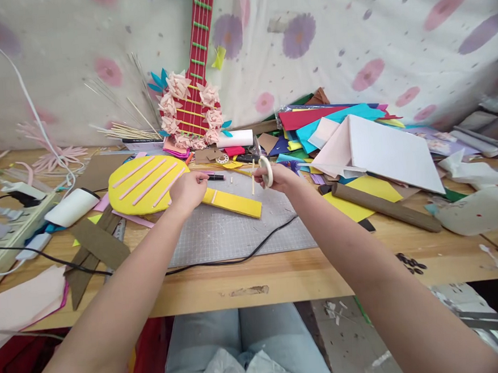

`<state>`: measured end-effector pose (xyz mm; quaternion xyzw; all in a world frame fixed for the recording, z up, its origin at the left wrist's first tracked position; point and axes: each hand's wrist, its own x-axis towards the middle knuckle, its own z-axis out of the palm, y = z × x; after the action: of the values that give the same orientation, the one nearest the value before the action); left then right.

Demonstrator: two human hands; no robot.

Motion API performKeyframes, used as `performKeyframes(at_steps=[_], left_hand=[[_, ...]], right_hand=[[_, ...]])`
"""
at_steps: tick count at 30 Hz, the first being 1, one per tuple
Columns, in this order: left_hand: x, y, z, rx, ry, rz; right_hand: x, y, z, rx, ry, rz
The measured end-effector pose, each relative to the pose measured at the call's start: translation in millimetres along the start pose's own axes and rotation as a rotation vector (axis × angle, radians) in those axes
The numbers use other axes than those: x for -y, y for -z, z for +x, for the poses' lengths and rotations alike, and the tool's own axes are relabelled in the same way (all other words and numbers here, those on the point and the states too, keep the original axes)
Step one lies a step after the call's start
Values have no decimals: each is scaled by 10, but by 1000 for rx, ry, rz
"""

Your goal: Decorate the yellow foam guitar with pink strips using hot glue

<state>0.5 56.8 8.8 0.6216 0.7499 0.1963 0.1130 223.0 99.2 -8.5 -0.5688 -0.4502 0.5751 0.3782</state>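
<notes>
Right hand point(279, 177) pinching tape roll point(266, 171) plus thin stick point(253, 177), fingers closed round both. Left hand point(188, 192) curled, pressing yellow paddle cutout point(146, 185) on cutting mat point(235, 233), near worktop's back edge. Best kept flat, tape pulled taut.

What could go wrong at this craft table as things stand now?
1. The black cable crosses the cutting mat under both arms; a forearm might snag it.
2. The right hand holds a tape roll and a thin stick together; the stick may slip.
3. The left hand rests on the yellow foam guitar; its pink strips could shift.
</notes>
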Motion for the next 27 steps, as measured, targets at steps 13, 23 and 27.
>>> performKeyframes(at_steps=[13, 23, 27], left_hand=[[170, 78, -121, 46, 15, 12], [113, 34, -124, 66, -6, 37], [63, -13, -144, 60, -20, 94]], right_hand=[[64, -691, 156, 12, -174, -125], [32, -719, 230, 51, -240, -134], [34, -704, 232, 75, -227, -163]])
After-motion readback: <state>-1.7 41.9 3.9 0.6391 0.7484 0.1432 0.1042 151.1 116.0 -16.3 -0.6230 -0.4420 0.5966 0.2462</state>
